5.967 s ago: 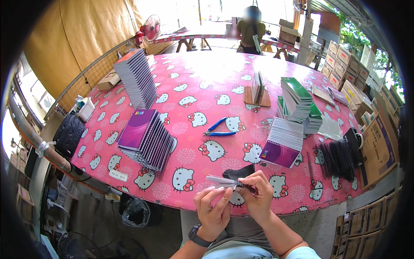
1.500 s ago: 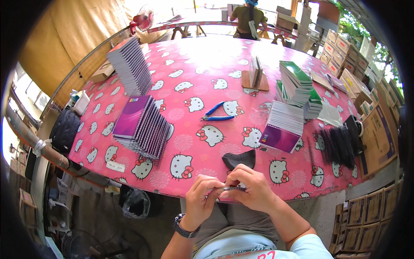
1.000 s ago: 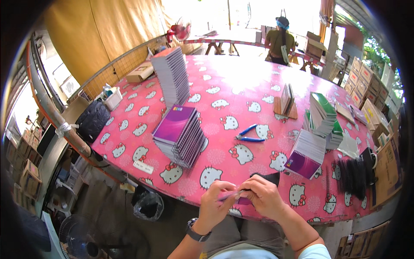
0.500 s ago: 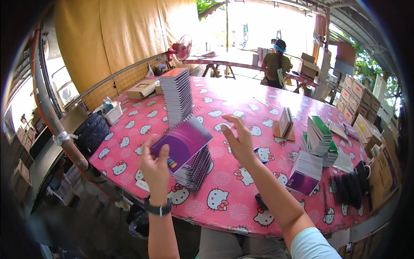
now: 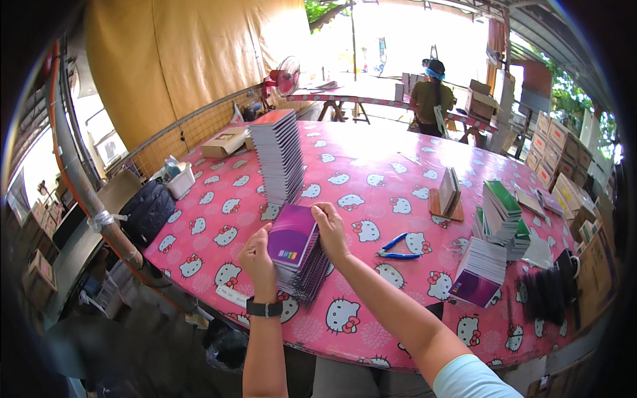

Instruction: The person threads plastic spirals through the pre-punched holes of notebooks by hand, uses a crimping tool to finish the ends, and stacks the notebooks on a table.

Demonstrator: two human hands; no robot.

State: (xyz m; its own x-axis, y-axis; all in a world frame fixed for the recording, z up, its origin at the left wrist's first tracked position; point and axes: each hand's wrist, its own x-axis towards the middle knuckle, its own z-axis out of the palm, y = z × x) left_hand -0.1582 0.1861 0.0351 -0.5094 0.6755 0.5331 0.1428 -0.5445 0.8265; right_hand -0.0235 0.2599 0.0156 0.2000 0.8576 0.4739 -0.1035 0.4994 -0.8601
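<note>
A purple-covered spiral notebook (image 5: 292,232) lies on top of a short stack of spiral-bound notebooks (image 5: 306,282). My left hand (image 5: 259,259) is closed at its left edge, with the fingers partly hidden. On the opposite side, my right hand (image 5: 332,231) grips the upper right edge between thumb and fingers. Just behind rises a tall stack of spiral notebooks (image 5: 279,156) with an orange cover on top. Blue-handled pliers (image 5: 401,251) rest on the table to the right of my right hand.
The pink patterned table (image 5: 371,312) also bears a small wooden stand (image 5: 446,204), green-covered pads (image 5: 499,211), a pile of unbound purple-covered pads (image 5: 474,272) and black spiral coils (image 5: 544,292). Cartons (image 5: 554,149) stand at right. A person (image 5: 431,99) is at a far table.
The purple notebook has come down onto the short stack and turned more upright. My right hand has moved in from open air to grip its right edge; the pliers are now uncovered.
</note>
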